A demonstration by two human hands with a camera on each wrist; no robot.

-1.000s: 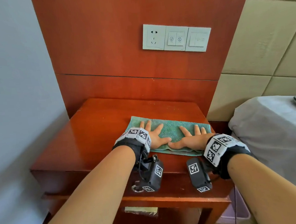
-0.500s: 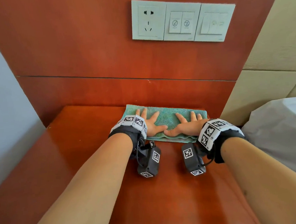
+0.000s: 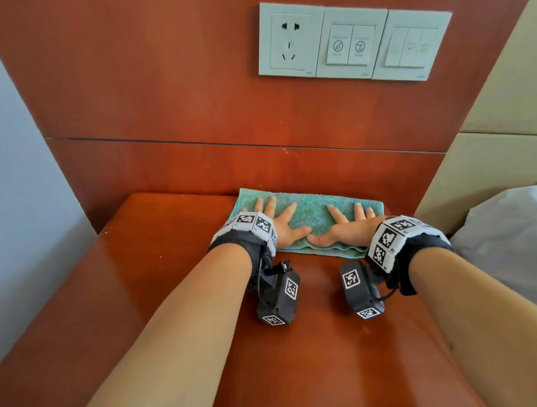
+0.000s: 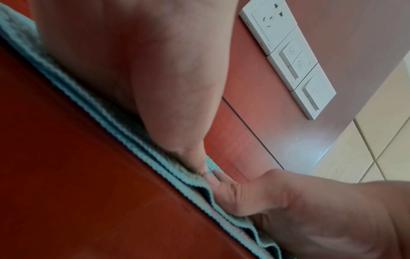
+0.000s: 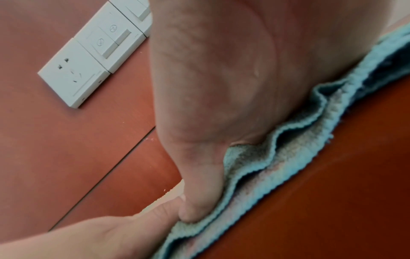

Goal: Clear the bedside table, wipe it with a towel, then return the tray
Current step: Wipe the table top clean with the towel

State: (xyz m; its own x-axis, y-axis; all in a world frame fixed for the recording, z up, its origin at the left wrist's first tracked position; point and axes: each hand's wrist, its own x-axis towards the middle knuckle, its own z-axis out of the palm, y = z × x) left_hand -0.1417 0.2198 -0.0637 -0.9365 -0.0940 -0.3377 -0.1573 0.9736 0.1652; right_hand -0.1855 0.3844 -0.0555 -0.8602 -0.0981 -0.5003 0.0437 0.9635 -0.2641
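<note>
A folded teal towel [image 3: 312,211] lies flat at the back of the red-brown bedside table [image 3: 160,306], close to the wooden wall panel. My left hand [image 3: 278,221] presses on its left half with fingers spread and straight. My right hand [image 3: 346,226] presses on its right half the same way. The two thumbs meet near the towel's front edge. In the left wrist view the left palm [image 4: 155,70] lies on the layered towel [image 4: 95,105]. In the right wrist view the right palm [image 5: 221,78] weighs on the rumpled towel [image 5: 288,157]. No tray is in view.
A white socket and switch plate [image 3: 352,40] sits on the red wood wall panel [image 3: 190,97] behind the table. A bed with grey-white bedding [image 3: 514,243] stands at the right, below a padded beige headboard [image 3: 508,107]. A pale wall [image 3: 9,189] borders the left.
Both hands have slid the towel away from me, from the middle of the table top to its back edge by the wall panel. The head camera has moved closer and lower.
</note>
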